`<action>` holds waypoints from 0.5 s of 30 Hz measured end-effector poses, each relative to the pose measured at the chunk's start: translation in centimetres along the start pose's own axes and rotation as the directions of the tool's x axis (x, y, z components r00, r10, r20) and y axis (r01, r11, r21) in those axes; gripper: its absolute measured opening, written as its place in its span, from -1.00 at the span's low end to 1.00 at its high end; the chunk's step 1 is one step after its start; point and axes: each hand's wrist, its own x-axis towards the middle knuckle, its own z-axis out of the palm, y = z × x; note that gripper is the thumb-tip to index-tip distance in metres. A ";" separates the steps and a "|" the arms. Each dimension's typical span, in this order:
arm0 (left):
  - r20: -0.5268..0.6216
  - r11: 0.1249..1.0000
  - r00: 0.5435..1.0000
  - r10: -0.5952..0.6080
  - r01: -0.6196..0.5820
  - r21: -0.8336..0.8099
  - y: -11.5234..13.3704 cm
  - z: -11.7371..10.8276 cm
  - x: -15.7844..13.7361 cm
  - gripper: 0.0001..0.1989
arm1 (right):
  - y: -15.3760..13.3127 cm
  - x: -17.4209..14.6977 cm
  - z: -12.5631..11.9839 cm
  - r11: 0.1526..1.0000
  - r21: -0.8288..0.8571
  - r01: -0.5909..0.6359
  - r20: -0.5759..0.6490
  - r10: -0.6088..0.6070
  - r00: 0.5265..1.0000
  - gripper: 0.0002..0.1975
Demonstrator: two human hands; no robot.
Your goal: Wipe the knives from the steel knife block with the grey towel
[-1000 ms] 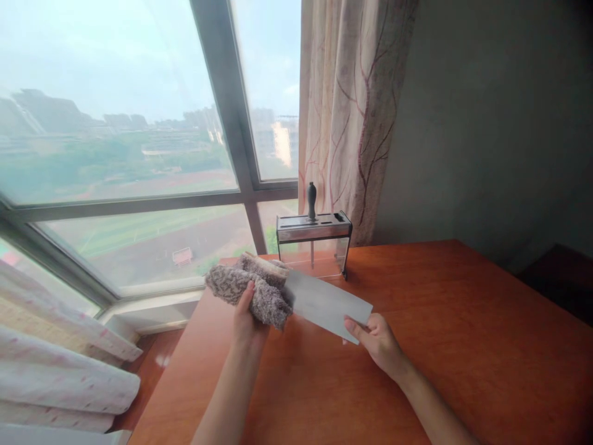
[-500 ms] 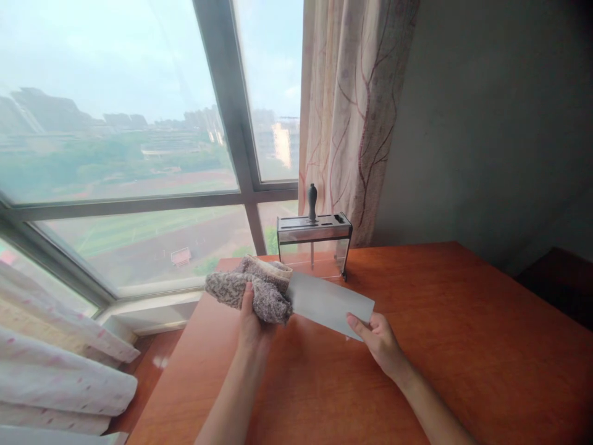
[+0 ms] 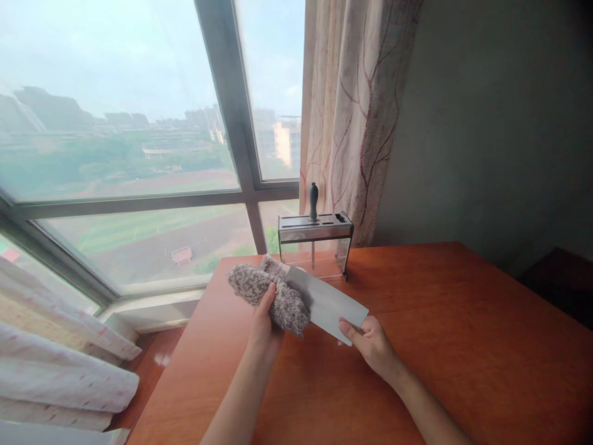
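My left hand (image 3: 266, 321) is closed around a bunched grey fluffy towel (image 3: 287, 306), thumb on top. The towel is folded over the left end of a cleaver (image 3: 333, 303), whose wide, flat grey blade slants down to the right. No handle shows; that end is hidden in the towel. My right hand (image 3: 373, 346) pinches the blade's free right end between thumb and fingers. Both hands hold the cleaver above the table. Just behind it stands a knife holder (image 3: 315, 232) with a slotted metal top, clear sides and one dark-handled tool (image 3: 314, 201) upright in it.
The brown wooden table (image 3: 440, 371) stretches out under my hands and to the right. A large window (image 3: 139, 161) is at the left and back, with a patterned curtain (image 3: 352, 123) behind the holder. Another pale curtain (image 3: 60, 371) hangs at lower left.
My left hand and the towel have shifted right and slightly down, covering a different stretch of the blade. The cleaver slants more steeply, and my right hand has moved slightly left.
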 end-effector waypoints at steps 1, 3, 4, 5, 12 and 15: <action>-0.008 1.000 1.000 0.022 -0.022 -0.021 0.6 -0.1 0.2 -0.76 | -0.1 0.0 -0.1 1.000 -0.007 0.003 0.009 -0.003 1.000 -0.57; -0.028 0.996 0.997 0.067 -0.069 -0.059 1.9 -0.3 0.7 -0.78 | -0.3 -0.1 -0.3 1.000 -0.007 -0.002 0.020 0.002 1.000 -0.57; -0.035 0.993 0.995 0.094 -0.096 -0.073 2.6 -0.5 0.9 -0.78 | -0.4 -0.1 -0.4 1.000 -0.003 -0.009 0.028 0.009 1.000 -0.57; -0.042 0.988 0.991 0.128 -0.131 -0.085 3.3 -0.7 1.2 -0.77 | -0.5 -0.2 -0.5 1.000 0.003 -0.016 0.033 0.016 0.999 -0.57; -0.078 0.951 0.966 0.248 -0.258 -0.172 5.3 -1.5 1.8 -0.71 | -0.5 -0.3 -1.1 0.991 0.120 -0.061 0.001 0.061 0.998 -0.63; 0.028 0.963 0.978 0.208 -0.200 -0.183 4.7 -1.1 1.0 -0.66 | -0.2 -0.1 -1.4 0.980 0.192 -0.057 -0.081 0.074 0.994 -0.70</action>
